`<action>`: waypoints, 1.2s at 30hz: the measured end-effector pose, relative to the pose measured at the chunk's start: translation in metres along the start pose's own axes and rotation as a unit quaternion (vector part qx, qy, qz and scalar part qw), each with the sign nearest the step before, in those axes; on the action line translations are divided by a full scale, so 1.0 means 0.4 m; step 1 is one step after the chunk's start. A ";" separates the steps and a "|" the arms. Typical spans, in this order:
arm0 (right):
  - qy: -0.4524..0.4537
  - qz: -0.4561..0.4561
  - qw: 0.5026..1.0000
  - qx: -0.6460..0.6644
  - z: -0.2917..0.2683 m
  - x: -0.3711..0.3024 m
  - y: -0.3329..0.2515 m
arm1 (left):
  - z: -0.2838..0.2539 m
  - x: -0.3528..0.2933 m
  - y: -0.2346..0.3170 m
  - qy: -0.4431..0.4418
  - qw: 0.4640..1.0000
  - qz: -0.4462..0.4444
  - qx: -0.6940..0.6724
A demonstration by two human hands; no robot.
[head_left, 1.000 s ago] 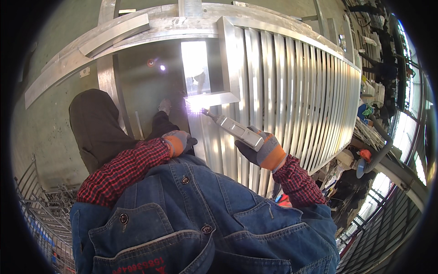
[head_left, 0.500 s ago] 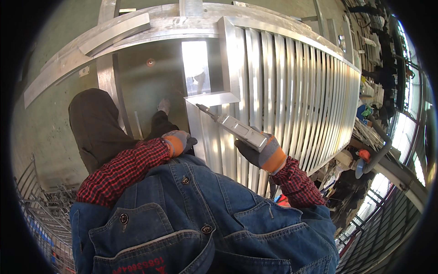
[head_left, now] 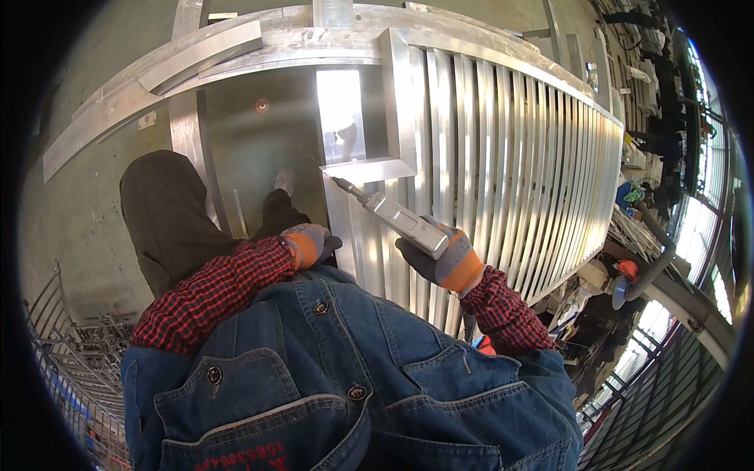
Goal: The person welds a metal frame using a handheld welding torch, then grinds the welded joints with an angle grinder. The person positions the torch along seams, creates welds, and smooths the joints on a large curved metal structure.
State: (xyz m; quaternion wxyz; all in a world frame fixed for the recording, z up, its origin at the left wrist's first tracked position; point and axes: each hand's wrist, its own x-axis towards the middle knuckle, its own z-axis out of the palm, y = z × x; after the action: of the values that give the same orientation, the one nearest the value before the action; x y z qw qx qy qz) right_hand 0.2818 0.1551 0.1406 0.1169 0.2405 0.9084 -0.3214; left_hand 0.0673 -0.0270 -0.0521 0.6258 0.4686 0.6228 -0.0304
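Observation:
A boxy silver welding gun [head_left: 403,224] with a narrow dark nozzle is in my right hand [head_left: 449,255], which wears a grey and orange glove. Its tip points up and left, close to the left corner of a thin metal strip [head_left: 369,169]. That strip lies across the left end of a slatted silver metal panel [head_left: 522,157]. By the front of my overalls, my left hand [head_left: 308,245] has its gloved fingers curled in. Whatever those fingers may hold is hidden.
A long metal beam [head_left: 102,118] crosses the far side, with a loose metal piece [head_left: 200,55] on it. My bent leg [head_left: 165,208] is at the left. Wire racks [head_left: 75,369] stand at lower left. Stacked material and a grey hose [head_left: 660,259] lie along the right.
My right hand and the welding gun have shifted slightly left, bringing the nozzle nearer the strip's corner. The left hand looks the same.

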 end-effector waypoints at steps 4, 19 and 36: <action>-0.017 0.027 0.999 -0.004 0.002 0.003 0.002 | 0.004 0.010 -0.001 -0.009 1.000 -0.004 0.012; -0.019 0.014 1.000 -0.020 0.005 0.004 -0.001 | -0.015 -0.011 -0.003 -0.016 1.000 0.013 -0.009; -0.008 -0.017 0.998 -0.057 -0.011 -0.007 0.002 | -0.048 -0.032 0.019 -0.040 0.999 -0.004 -0.018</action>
State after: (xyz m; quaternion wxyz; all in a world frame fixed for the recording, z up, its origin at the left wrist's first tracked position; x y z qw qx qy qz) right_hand 0.2842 0.1574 0.1447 0.1324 0.2151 0.9283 -0.2727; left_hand 0.0547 -0.0178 -0.0334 0.6585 0.4532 0.5994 -0.0406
